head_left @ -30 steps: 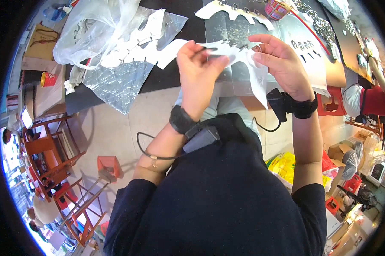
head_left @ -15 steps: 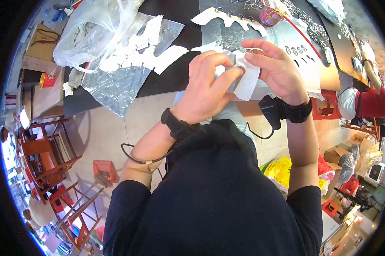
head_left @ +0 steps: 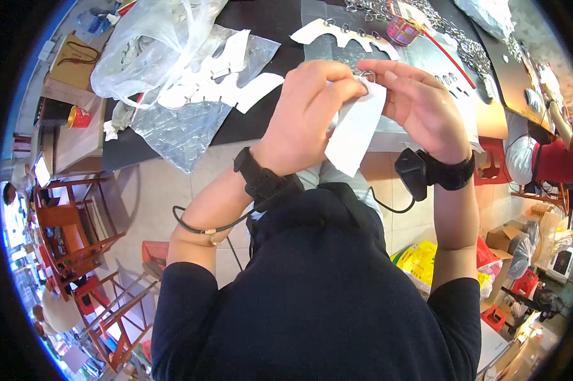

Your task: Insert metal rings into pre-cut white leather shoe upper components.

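Above the table's near edge, a white strip (head_left: pixel 357 130) hangs slanting down from between my two hands. My left hand (head_left: pixel 309 114) pinches its upper end between thumb and fingers. A small metal ring (head_left: pixel 366 75) shows at the top of the strip, where the fingertips of both hands meet. My right hand (head_left: pixel 423 105) curls in from the right, index finger and thumb at the ring. Fingers partly cover how ring and strip join. Beyond my hands lies a white scalloped piece (head_left: pixel 312 30) with several metal rings along it.
A clear plastic bag (head_left: pixel 140 57) and white cut pieces (head_left: pixel 261 89) lie on the black table (head_left: pixel 125 151) to the left. A small red tub (head_left: pixel 401 30), a red stick (head_left: pixel 448 58) and heaped metal rings (head_left: pixel 470 47) are at the far right. Another person (head_left: pixel 553 162) sits at right.
The white strip has swung lower and shows more of its length. The metal ring between my fingertips has come into clearer sight. My right hand has moved slightly right and nearer.
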`<action>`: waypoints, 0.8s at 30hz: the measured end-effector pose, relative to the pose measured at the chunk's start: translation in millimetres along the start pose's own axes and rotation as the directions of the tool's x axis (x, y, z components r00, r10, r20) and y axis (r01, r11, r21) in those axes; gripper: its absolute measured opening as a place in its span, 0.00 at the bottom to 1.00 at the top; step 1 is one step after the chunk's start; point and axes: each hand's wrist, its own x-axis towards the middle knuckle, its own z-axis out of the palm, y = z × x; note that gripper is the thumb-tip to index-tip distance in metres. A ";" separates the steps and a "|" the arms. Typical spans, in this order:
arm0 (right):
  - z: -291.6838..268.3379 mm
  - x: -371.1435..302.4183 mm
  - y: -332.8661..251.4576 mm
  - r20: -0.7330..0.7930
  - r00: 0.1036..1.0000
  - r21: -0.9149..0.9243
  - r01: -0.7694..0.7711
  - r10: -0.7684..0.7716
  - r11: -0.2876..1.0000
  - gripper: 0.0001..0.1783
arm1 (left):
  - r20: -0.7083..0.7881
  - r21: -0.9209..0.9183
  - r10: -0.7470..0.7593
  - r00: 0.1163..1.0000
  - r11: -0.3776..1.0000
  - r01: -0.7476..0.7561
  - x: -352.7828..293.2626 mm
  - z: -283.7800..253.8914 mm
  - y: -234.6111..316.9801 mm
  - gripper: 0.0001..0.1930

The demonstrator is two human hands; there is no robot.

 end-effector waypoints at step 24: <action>20.9 23.6 45.8 -0.065 0.649 -0.921 0.253 -0.758 0.296 0.04 | 0.404 -0.912 -0.857 0.320 -0.349 0.216 -3.8 38.3 12.4 0.08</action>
